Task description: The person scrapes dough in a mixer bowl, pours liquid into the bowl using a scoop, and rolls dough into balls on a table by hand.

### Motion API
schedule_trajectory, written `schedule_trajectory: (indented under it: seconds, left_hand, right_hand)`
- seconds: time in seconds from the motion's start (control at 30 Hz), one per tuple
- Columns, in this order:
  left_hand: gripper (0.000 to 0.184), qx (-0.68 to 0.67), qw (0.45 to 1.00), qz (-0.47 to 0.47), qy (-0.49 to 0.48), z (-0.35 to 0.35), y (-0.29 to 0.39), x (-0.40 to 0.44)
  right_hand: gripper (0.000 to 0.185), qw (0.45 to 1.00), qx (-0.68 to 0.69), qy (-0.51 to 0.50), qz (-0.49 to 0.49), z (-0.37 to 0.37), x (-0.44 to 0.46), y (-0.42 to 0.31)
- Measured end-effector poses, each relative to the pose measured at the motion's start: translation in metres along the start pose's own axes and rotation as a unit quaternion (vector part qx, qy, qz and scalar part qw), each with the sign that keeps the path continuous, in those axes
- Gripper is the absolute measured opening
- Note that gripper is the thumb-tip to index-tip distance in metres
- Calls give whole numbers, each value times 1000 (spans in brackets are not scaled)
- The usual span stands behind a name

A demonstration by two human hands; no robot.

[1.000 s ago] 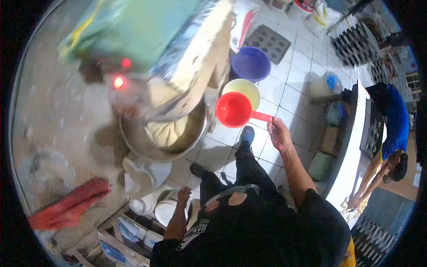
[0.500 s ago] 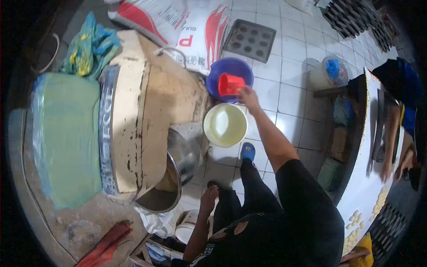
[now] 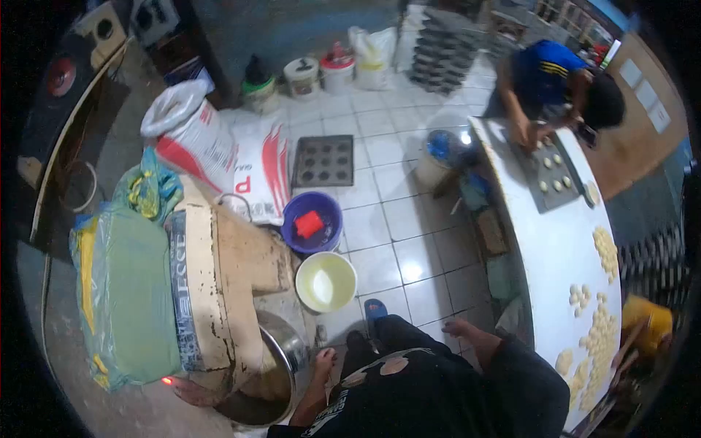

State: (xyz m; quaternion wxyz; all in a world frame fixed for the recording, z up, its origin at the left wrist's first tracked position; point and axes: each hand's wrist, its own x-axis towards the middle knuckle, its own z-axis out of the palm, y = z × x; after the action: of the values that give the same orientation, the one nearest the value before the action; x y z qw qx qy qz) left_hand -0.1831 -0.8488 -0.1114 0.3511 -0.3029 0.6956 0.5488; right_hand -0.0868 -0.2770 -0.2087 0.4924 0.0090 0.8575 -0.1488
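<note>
My left hand (image 3: 325, 360) hangs beside the steel mixing bowl (image 3: 296, 358), fingers curled, with nothing visible in it. To the right of my body, my right hand (image 3: 460, 328) is empty, its fingers loosely extended over the tiled floor. A red plastic mug (image 3: 309, 224) lies inside the purple basin (image 3: 337, 219). Just in front of that basin stands a pale yellow bucket (image 3: 349, 296) with some whitish liquid at its bottom. The steel bowl sits under the worn cream-coloured mixer (image 3: 241, 255), with brownish material inside.
A long white table (image 3: 522, 255) on the right carries many small dough pieces (image 3: 600, 328). At its far end a person in blue (image 3: 544, 73) bends over a tray (image 3: 544, 186). Sacks (image 3: 252, 164), a moulded pan (image 3: 323, 162) and lidded buckets (image 3: 301, 77) stand ahead.
My right hand has let go of the red mug, which now rests in the purple basin, and has drawn back to my right side. The view has tilted up, showing more of the room.
</note>
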Motion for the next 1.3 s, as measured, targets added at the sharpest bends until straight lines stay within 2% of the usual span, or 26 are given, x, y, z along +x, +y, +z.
schedule_trajectory:
  seconds: [0.03, 0.07, 0.1, 0.13, 0.17, 0.2, 0.23, 0.27, 0.33, 0.37, 0.5, 0.57, 0.6, 0.63, 0.67, 0.7, 0.77, 0.83, 0.9, 1.0, 1.03, 1.07, 1.17, 1.2, 1.27, 1.3]
  left_hand:
    - [31, -5, 998, 30, -56, -3, -4, 30]
    - [34, -11, 992, 58, -114, -4, -7, 50]
    - [34, -4, 989, 65, -130, -3, 3, 54]
    - [37, 98, 985, 58, -126, -3, 21, 56]
    - [41, 200, 971, 52, -116, -4, 37, 59]
    - [41, 206, 969, 59, -123, -3, 46, 67]
    - [41, 188, 970, 92, -125, 1, 53, 79]
    - [42, 170, 970, 125, -126, 5, 60, 86]
    - [39, 150, 972, 129, -125, 27, 84, 76]
    - [37, 127, 976, 129, -120, 38, 94, 70]
    - [30, 216, 949, 113, -200, 84, 118, 57]
    - [30, 299, 919, 127, -224, 108, 133, 44]
    - [30, 327, 899, 153, -247, 119, 136, 49]
    - [31, 351, 879, 178, -268, 129, 140, 59]
    - [31, 344, 880, 170, -279, 137, 142, 75]
    - [31, 354, 876, 173, -280, 147, 156, 79]
    - [32, 354, 888, 163, -243, 163, 178, 74]
    - [31, 298, 913, 139, -240, 179, 203, 62]
    - [32, 304, 922, 137, -197, 191, 234, 64]
    - [30, 275, 931, 154, -184, 204, 265, 88]
    - [29, 267, 933, 158, -180, 208, 275, 94]
    - [30, 261, 938, 145, -178, 211, 285, 102]
    - [30, 256, 943, 112, -182, 205, 309, 141]
    - [27, 363, 867, 245, -238, 195, 314, 168]
    - [23, 456, 752, 373, -296, 189, 321, 213]
    - [22, 573, 641, 434, -270, 190, 329, 224]
  right_hand:
    - [42, 975, 213, 21, 66, -7, -51, -19]
    - [39, 914, 383, 65, 121, -16, -106, -41]
    - [39, 875, 458, 83, 135, 6, -123, -49]
    - [40, 829, 530, 104, 148, 30, -139, -55]
    - [41, 728, 656, 126, 155, 62, -149, -64]
    - [43, 675, 707, 139, 159, 90, -159, -73]
    - [44, 692, 688, 138, 169, 115, -172, -82]
    - [46, 737, 640, 130, 176, 138, -182, -89]
    - [48, 797, 565, 120, 175, 167, -194, -100]
    - [50, 818, 536, 123, 172, 175, -195, -104]
    - [56, 868, 443, 160, 154, 187, -172, -98]
    - [58, 863, 430, 211, 159, 172, -151, -82]
    - [50, 766, 528, 295, 220, 172, -129, -76]
    - [51, 687, 649, 242, 220, 140, -136, -72]
    - [52, 708, 619, 271, 206, 94, -168, -77]
    - [52, 701, 626, 274, 204, 80, -159, -63]
    - [52, 735, 572, 305, 198, 69, -126, -32]
    - [52, 793, 506, 280, 189, 36, -116, -5]
    - [51, 765, 584, 214, 168, -1, -102, 20]
    - [52, 863, 402, 274, 135, -50, -68, 61]
    - [53, 860, 392, 303, 120, -69, -61, 69]
    - [51, 874, 379, 273, 132, -93, -50, 81]
    - [50, 852, 420, 266, 163, -172, -48, 88]
    - [51, 846, 438, 257, 159, -200, -49, 88]
    - [52, 834, 461, 255, 164, -233, -38, 94]
    - [55, 845, 451, 261, 121, -240, -17, 95]
